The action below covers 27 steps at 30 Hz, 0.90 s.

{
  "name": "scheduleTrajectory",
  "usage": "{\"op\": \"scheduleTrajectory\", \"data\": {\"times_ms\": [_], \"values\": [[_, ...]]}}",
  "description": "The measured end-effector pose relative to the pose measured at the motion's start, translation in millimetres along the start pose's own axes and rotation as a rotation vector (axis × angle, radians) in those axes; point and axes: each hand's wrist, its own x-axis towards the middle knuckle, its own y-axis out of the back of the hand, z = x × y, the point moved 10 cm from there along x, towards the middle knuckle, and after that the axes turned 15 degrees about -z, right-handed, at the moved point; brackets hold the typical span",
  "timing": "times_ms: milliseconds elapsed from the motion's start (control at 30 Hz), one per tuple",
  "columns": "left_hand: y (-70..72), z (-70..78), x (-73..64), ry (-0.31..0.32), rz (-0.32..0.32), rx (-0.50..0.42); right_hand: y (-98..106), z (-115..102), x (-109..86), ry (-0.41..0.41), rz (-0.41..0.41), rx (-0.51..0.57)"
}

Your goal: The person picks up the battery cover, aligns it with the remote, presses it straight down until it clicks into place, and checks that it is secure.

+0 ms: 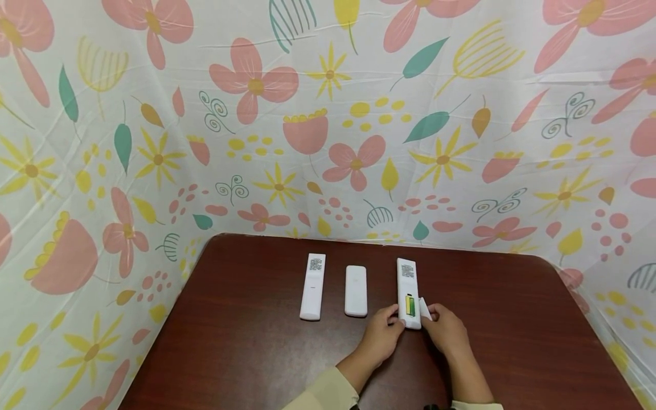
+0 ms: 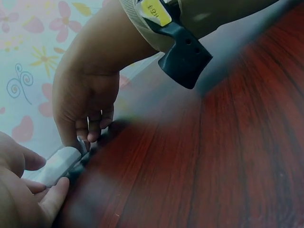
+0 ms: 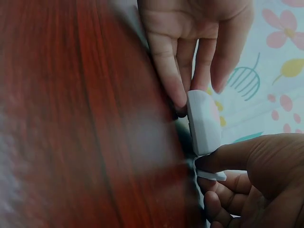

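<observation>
A white remote control (image 1: 408, 285) lies face down on the table, its battery compartment uncovered, with green-and-yellow battery colouring (image 1: 410, 306) showing inside. My left hand (image 1: 381, 335) grips its lower end from the left side, thumb and fingers at the edge. Just right of the compartment, my right hand (image 1: 447, 330) pinches a small white battery cover (image 1: 425, 309) between thumb and finger. In the right wrist view the cover (image 3: 212, 175) is tilted beside the remote's end (image 3: 204, 123). The left wrist view shows the remote (image 2: 58, 166) between the left thumb and fingers; its compartment is hidden there.
Left of the hands, a plain white rounded device (image 1: 356, 291) lies on the dark wooden table (image 1: 246, 341). Farther left is another white remote (image 1: 312, 287), face down with a printed label. A flowered cloth (image 1: 328, 142) hangs behind the table and along its sides.
</observation>
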Motion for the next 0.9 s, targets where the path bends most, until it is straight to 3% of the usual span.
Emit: {"op": "scheduleTrajectory", "data": {"times_ms": [100, 333, 600, 900], "values": [[0.4, 1.5, 0.9, -0.008, 0.012, -0.005, -0.7, 0.8, -0.9, -0.005, -0.001, 0.004], [1.3, 1.5, 2.9, 0.007, 0.043, -0.121, -1.9, 1.2, -2.3, -0.009, 0.000, 0.020], [3.6, -1.1, 2.8, 0.027, 0.081, -0.147, -2.5, -0.4, -4.3, -0.010, 0.005, 0.022], [5.8, -3.7, 4.1, -0.005, 0.084, -0.265, -3.5, -3.4, -5.2, 0.006, 0.015, 0.039]]}}
